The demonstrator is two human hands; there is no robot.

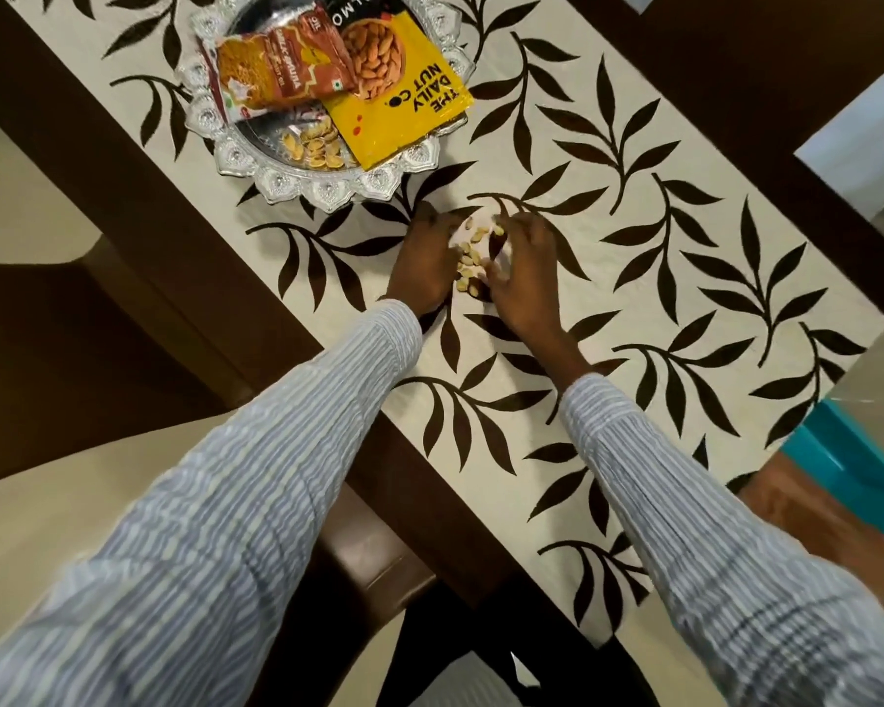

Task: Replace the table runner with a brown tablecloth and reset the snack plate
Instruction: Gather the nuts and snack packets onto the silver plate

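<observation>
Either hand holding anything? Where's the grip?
Left hand and right hand cup the loose nuts from either side on the runner; no firm grip visible.

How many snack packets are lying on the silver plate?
2: a yellow almond packet on the silver plate's right side, overhanging its rim, and an orange-brown packet left of it. Others may be hidden underneath.

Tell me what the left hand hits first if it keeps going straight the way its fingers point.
The left hand points up the table runner toward the silver plate. Its scalloped near rim looks first in line; only bare runner lies between.
</observation>
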